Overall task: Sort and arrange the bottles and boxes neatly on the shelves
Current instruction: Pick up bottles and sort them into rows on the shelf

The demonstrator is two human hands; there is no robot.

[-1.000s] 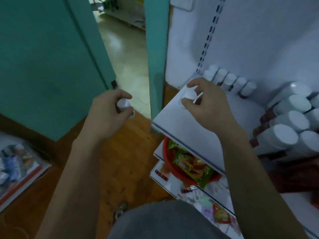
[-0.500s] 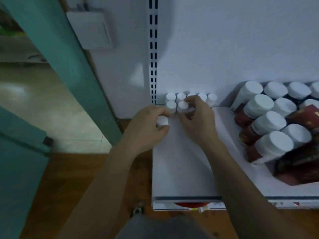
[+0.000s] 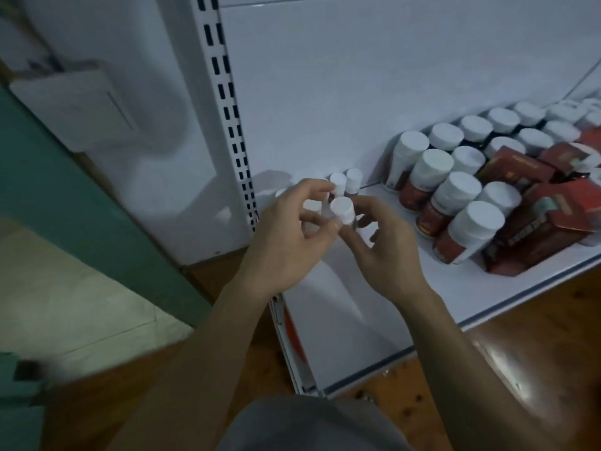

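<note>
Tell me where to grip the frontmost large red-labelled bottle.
Probably take the frontmost large red-labelled bottle by its wide white cap, from above and front-left: a red box crowds its right side and another bottle stands behind it, so the cap is the free part.

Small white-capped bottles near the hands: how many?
4: front bottle pinched between left hand and right hand; two back bottles just behind it; another bottle behind left fingers. Others may be hidden.

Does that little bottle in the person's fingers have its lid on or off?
On: a white cap covers the top of the small bottle, which the right hand pinches just above the shelf.
</note>
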